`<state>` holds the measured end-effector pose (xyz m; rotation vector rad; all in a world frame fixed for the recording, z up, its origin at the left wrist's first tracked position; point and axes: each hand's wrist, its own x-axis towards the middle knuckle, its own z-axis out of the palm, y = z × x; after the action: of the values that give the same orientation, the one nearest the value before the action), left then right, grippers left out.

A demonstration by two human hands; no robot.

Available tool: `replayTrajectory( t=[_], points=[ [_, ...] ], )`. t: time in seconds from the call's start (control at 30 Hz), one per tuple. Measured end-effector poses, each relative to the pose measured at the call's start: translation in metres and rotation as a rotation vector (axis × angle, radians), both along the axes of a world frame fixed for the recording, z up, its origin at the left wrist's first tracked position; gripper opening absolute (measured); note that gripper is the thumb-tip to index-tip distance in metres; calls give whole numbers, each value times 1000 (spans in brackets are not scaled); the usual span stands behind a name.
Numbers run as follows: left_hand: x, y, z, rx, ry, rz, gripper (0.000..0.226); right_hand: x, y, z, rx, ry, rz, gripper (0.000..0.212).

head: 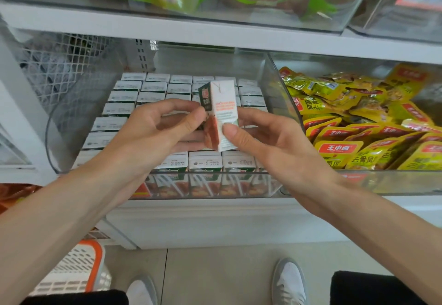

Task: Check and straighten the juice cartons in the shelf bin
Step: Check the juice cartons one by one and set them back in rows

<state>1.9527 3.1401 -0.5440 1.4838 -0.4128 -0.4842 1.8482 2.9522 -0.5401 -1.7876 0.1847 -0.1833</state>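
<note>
I hold one carton (221, 115) tilted above the bin (215, 173), both left hand (153, 127) and right hand (258, 137) closed on it in a pinch grip; slackening either risks dropping it onto the packed rows (148, 87).

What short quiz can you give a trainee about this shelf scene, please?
1. True or false: the left hand and the right hand together hold one juice carton above the clear bin.
2. What fills the neighbouring bin on the right? A) yellow snack packets B) glass bottles C) tin cans
3. Short answer: which hand's thumb lies on the held carton's white panel?

Key: 1 true; 2 A; 3 the right hand.
</note>
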Motion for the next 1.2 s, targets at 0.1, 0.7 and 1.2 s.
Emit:
replayTrajectory(
  t=[0.1, 0.7, 1.2],
  points=[
    [3, 2, -2, 11, -53, 34, 35, -1, 0, -1, 71, -24, 22, 41],
    [4, 4, -5, 108, -107, -98, 35, 3, 0, -3, 63, -3, -58, 28],
    [3, 5, -3, 21, -45, -89, 57, 3, 3, 0, 113, -12, -48, 31]
  ],
)
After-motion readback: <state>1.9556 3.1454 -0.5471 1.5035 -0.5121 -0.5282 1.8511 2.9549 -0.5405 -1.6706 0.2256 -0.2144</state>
